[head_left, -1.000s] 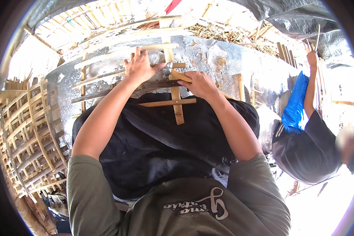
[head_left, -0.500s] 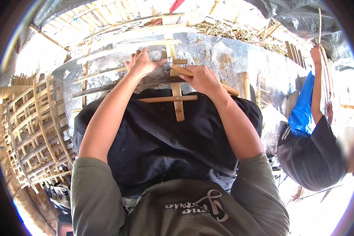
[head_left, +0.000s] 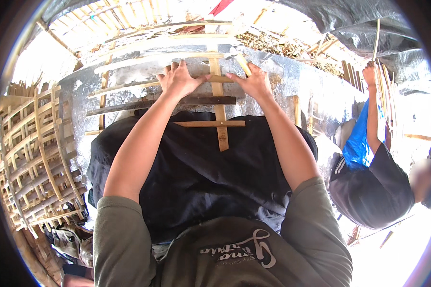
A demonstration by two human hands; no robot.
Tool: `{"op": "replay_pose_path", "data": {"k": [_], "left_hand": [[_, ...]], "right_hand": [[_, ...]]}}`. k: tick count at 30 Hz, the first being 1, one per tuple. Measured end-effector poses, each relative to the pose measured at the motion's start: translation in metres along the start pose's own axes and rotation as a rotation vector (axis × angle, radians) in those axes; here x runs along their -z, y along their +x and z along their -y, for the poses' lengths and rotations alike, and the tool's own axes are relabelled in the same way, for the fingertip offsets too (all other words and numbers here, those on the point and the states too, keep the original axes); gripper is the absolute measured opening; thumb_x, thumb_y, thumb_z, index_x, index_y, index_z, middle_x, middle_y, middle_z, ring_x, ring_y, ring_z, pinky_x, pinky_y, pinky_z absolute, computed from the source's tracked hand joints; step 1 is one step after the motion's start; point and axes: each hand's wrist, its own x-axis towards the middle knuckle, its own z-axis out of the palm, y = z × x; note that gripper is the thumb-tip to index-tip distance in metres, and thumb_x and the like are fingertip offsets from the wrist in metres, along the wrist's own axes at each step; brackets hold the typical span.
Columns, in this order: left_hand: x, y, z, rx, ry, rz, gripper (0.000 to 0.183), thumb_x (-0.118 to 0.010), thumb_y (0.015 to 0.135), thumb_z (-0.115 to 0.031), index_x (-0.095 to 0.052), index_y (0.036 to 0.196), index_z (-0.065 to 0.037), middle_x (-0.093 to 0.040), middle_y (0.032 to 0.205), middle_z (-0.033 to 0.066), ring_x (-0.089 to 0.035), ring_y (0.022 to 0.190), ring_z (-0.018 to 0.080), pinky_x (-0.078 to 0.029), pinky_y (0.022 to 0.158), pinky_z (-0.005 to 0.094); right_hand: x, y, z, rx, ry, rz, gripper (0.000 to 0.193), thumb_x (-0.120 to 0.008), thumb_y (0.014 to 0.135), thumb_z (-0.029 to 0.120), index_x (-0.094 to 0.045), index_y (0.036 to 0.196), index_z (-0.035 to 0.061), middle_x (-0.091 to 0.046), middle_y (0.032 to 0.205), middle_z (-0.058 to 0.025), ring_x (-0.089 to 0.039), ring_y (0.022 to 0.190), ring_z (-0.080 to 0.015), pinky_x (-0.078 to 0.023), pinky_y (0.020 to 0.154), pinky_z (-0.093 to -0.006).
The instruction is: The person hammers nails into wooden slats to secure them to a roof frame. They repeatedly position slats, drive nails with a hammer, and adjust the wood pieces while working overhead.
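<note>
A frame of wooden slats lies in front of me, with several crosspieces over an upright slat (head_left: 218, 104). My left hand (head_left: 178, 82) is spread with its fingers apart over a thin crosspiece (head_left: 143, 84), and its thumb tip rests by the crossing with the upright. My right hand (head_left: 255, 82) is closed around the wooden handle of a hammer (head_left: 243, 64); the hammer's metal head points up and away from me. Its thumb reaches toward the right end of that same crosspiece. A dark crosspiece (head_left: 208, 100) and a lighter one (head_left: 196, 124) lie nearer to me.
Black cloth (head_left: 201, 167) covers my lap. Woven slat panels (head_left: 38, 158) stand at the left. On the right sits another person (head_left: 373, 191) in dark clothes, one arm raised, near a blue bag (head_left: 359, 138). Dry scraps (head_left: 273, 48) lie at the back.
My right hand has moved away from me and tilted the hammer up, off the crossing. The left thumb now rests at the crossing. The other person's raised hand is slightly lower.
</note>
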Motion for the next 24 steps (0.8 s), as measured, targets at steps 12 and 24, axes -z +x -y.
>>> {"op": "replay_pose_path", "data": {"k": [12,24], "left_hand": [[0.002,0.01,-0.001,0.019,0.024,0.084,0.114,-0.066,0.072,-0.083,-0.04,0.152,-0.007,-0.038,0.157,0.019,-0.032,0.148,0.037,-0.025,0.116,0.0682],[-0.001,0.02,-0.009,-0.021,0.023,0.182,0.115,-0.068,0.07,-0.081,-0.035,0.156,-0.012,-0.032,0.162,0.0182,-0.025,0.152,0.0379,-0.016,0.114,0.0764]], "right_hand": [[-0.008,-0.011,0.0,-0.058,0.015,-0.07,0.097,-0.078,0.066,0.078,-0.063,0.122,0.0005,-0.071,0.103,-0.0214,-0.07,0.099,-0.0331,-0.056,0.09,-0.0428],[-0.015,-0.013,-0.007,-0.116,-0.004,-0.068,0.104,-0.073,0.066,0.082,-0.055,0.137,0.0081,-0.069,0.12,-0.0211,-0.067,0.114,-0.036,-0.056,0.094,-0.0458]]}}
